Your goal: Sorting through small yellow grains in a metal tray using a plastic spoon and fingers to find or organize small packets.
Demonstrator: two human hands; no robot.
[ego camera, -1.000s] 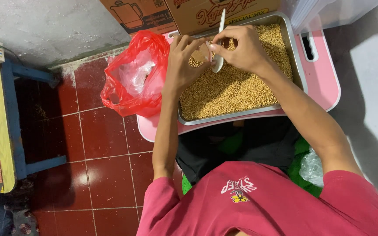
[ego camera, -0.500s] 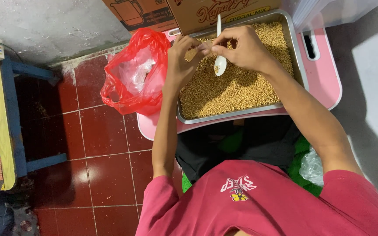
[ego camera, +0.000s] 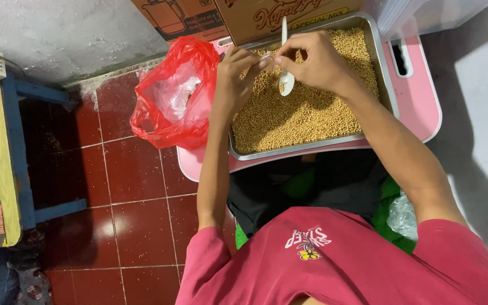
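Over tray (ego camera: 375, 62), spoon (ego camera: 285, 79) (probably gripped) in right hand (ego camera: 317, 62)

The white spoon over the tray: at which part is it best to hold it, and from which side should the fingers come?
Probably grip the white spoon on its slim handle above the bowl, coming from the right side, as the right hand does now. The bowl hangs low over the grains in the metal tray, so it should stay free.

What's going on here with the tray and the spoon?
A person in a red shirt sits over a rectangular metal tray filled with small tan grains. The right hand holds a white plastic spoon above the grains, while the left hand pinches something small and pale beside it. A red plastic bag lies open to the left.
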